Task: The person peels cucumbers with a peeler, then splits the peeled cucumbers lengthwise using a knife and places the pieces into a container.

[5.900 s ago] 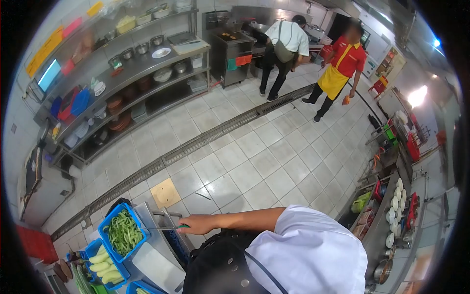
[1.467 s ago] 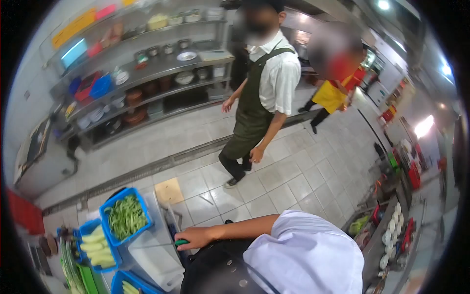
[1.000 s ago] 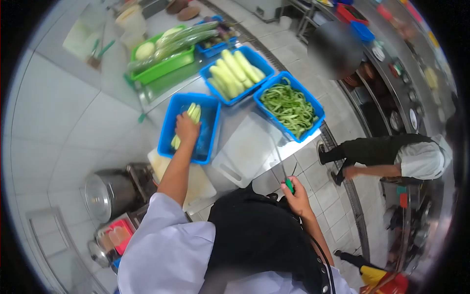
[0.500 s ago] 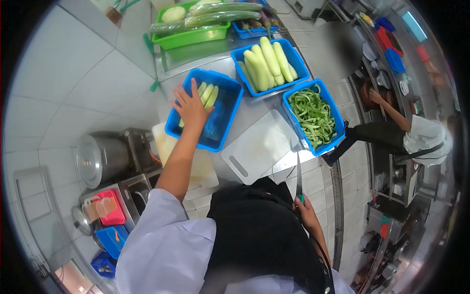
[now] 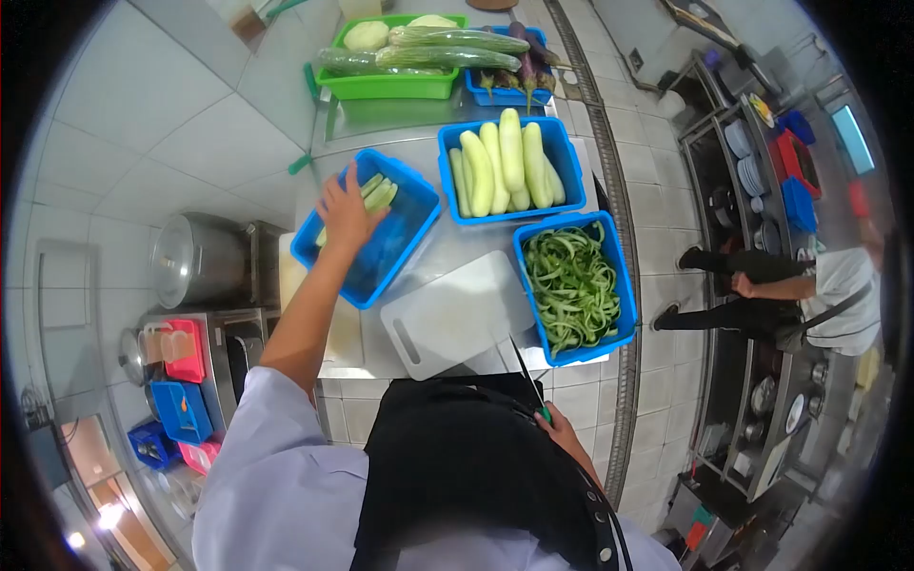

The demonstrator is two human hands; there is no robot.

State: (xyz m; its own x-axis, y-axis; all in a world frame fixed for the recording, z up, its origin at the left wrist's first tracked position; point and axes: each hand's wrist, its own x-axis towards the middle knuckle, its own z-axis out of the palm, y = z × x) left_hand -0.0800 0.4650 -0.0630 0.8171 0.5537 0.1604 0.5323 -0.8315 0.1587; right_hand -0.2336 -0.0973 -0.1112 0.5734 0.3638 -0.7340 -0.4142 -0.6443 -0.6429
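Fingers of my left hand [image 5: 347,217], splayed wide in the earlier frame, have drawn in somewhat; the knife [image 5: 526,376] now slants leftward, and a co-worker [image 5: 843,300] has pulled in an outstretched arm. Under my left hand lie the cut pieces [image 5: 379,196], in a blue tub [image 5: 381,252] by the left edge of the table [image 5: 455,249]; whether I grip any I cannot tell, since my hand covers them. My right hand [image 5: 564,433] is closed round the knife's green handle, just off the table's front edge, the blade crossing that edge near the right end of the white cutting board [image 5: 457,314]. With my two hands so far apart, I judge the blade could stray into the peel tub [image 5: 625,285] or my apron [image 5: 447,447] if I turn without minding it. That tub stands close to the table's front right corner, so a knock from my knife arm might tip it. The pieces look slim, pale green and smooth; if damp, they could slip from a loose hold. Beyond them, whole pale vegetables [image 5: 511,157] fill another tub, and a green basket [image 5: 386,88] sits toward the far left corner.
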